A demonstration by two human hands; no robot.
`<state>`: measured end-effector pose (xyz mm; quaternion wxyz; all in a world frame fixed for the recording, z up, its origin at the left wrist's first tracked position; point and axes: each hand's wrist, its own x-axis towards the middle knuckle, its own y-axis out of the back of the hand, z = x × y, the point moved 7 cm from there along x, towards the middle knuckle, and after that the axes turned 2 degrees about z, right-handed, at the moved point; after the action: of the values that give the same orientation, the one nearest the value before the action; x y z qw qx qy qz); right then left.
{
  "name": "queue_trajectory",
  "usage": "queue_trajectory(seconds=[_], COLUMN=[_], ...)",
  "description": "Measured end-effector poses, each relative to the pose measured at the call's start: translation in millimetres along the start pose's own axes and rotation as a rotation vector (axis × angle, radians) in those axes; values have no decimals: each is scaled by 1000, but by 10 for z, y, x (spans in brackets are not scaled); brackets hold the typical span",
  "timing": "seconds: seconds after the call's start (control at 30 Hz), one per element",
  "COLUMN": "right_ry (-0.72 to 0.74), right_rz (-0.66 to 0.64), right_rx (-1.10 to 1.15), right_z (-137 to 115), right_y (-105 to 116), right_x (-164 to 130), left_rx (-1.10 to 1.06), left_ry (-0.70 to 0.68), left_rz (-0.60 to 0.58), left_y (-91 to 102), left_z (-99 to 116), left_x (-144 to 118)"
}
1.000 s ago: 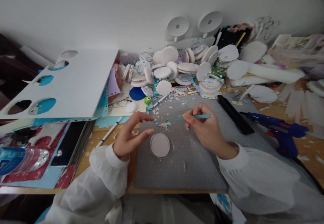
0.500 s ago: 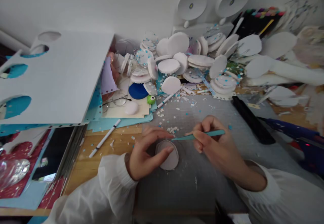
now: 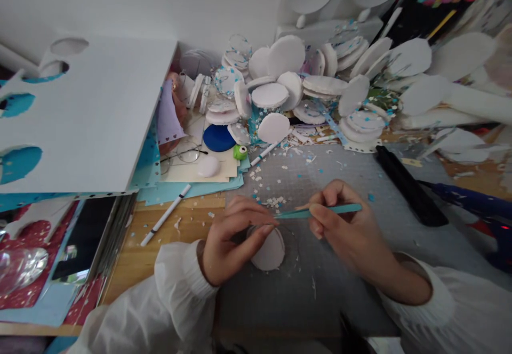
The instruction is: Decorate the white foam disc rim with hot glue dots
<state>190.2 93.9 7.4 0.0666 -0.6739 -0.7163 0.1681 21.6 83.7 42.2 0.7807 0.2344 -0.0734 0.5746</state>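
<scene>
A white board with round cut-outs point(image 3: 88, 114) is crowding the left edge, a white pen point(image 3: 166, 215) lying just beside it on the wood; the left hand point(image 3: 232, 242) is curling narrowly, thumb and fingertips pinching the rim of the white foam disc point(image 3: 270, 250) on the grey cutting mat point(image 3: 320, 290); the right hand point(image 3: 348, 231) is gripping teal tweezers point(image 3: 320, 211), tips pointing at the disc's upper edge; this looks like fine placing or picking work, calling for a steady disc and small tip movement; open mat is lying below and right, while the disc pile point(image 3: 304, 87) and black ruler point(image 3: 410, 191) are hemming in the far and right sides.
</scene>
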Motion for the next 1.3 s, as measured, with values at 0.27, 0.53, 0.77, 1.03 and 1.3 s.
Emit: queue_trajectory(seconds=[0.27,0.53,0.77,1.03,1.3], right_ry=[105,113,97,76,72], right_rz=[-6,-24,-24,-8,-16], right_rx=[-106,-161,-148,-139,-159], right_z=[-110,-128,-125,-115,-100], right_y=[13,-12,-26,-28,-20], right_x=[-24,-63,-54,-42,-44], left_rx=[-17,-4,24,31,26], left_ry=[29,-14,-20,-24,-38], left_rz=[4,7,5,-3,-14], left_y=[13,16,7,3,-12], left_z=[-37,-34,-41,-38,-42], left_x=[-31,-24,-24,-22,-26])
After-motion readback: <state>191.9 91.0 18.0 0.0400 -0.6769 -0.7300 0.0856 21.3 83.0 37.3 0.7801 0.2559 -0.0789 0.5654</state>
